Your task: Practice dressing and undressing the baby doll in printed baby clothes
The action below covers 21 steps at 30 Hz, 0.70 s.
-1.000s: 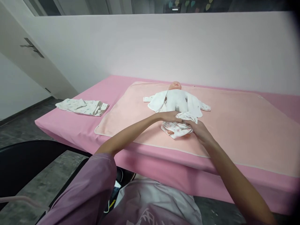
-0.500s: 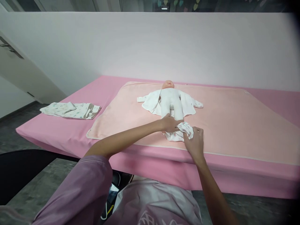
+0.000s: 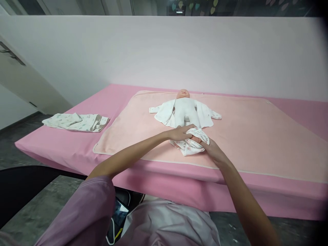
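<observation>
In the head view, you are leaning over the near edge of the pink bed (image 3: 64, 143) with both arms stretched forward. Your left hand (image 3: 180, 133) is curling its fingers over the top of the patterned garment (image 3: 189, 146), clamping the gathered fabric from above. Your right hand (image 3: 212, 152) is coming in from the near right side, its fingers pushing into the folds and pinching the edge; the fingertips are hiding in the cloth. Held from two sides like this, the garment is staying bunched rather than spreading out. It is lying on the peach blanket (image 3: 256, 136), right at the lower end of the doll (image 3: 185, 108), whose legs it seems to be covering. The doll is lying on its back, head toward the wall, with a white jacket (image 3: 164, 114) opening out flat beneath it, so the body is resting exposed. A folded cloth (image 3: 77, 122) is sitting well apart on the left.
</observation>
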Tool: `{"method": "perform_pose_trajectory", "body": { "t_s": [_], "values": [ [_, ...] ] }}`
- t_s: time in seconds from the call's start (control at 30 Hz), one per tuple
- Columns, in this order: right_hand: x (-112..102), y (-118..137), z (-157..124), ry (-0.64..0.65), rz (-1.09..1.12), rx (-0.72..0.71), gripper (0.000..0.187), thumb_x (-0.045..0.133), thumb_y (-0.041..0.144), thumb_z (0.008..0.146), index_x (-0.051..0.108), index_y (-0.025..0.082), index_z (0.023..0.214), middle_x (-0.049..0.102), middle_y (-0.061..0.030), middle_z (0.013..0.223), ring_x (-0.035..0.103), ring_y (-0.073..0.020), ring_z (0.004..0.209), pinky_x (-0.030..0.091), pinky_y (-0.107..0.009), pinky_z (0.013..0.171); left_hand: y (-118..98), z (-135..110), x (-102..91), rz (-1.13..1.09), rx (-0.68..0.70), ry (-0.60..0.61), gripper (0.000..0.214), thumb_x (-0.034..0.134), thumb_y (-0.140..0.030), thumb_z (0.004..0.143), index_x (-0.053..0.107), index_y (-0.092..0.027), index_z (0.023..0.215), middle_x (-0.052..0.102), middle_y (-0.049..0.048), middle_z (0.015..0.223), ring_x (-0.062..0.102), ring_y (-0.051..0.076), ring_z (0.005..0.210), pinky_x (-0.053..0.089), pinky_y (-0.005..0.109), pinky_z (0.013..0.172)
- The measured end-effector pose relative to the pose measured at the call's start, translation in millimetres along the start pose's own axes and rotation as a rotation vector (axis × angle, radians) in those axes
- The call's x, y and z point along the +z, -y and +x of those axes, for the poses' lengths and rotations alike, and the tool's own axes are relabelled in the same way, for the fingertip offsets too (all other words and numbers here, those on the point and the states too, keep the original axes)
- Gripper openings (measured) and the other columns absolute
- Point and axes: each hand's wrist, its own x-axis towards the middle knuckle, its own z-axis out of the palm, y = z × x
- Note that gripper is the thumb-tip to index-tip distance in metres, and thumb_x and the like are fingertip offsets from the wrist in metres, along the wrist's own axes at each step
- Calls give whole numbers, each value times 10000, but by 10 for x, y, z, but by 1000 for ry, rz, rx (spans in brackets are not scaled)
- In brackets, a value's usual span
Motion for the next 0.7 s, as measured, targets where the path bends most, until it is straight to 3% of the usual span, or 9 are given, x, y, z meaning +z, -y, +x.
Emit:
{"method": "perform_pose_trajectory", "body": {
  "t_s": [0.17,0.33,0.5,0.6,0.7],
  "values": [
    [-170,123,288,5,-110,-42,534,763,415,826,705,248,1330,747,-56,1324,668,-297,1233,503,-438,1088,42,-70,-42,-261,36,-68,452,495,-290,962,485,-221,1408,630,71,1406,616,251,1243,466,349,1082],
    [-287,217,512,41,-199,-30,325,701,328,780,743,217,1083,783,-33,1096,679,-263,1064,517,-365,938,60,-18,-74,-197,-32,-45,428,504,-314,955,552,-226,1371,674,55,1330,628,270,1205,485,363,1046],
    [-364,212,543,60,-325,-62,190,673,305,762,670,220,932,691,15,877,604,-208,865,456,-300,767,163,46,-68,-143,-76,-6,456,536,-315,928,578,-246,1377,695,42,1295,631,285,1206,487,373,1037],
    [-425,137,564,109,-349,-149,208,662,318,809,657,228,996,677,7,938,580,-206,887,453,-304,792,263,13,-40,-221,58,-43,519,550,-298,940,496,-250,1454,621,60,1426,590,271,1291,467,365,1081],
    [-509,80,611,184,-404,-136,253,671,415,879,649,235,1055,664,-4,953,572,-214,889,462,-313,793,344,-60,-3,-298,175,-123,576,570,-325,972,378,-265,1512,543,100,1503,598,244,1284,491,360,1049]
  ]
}}
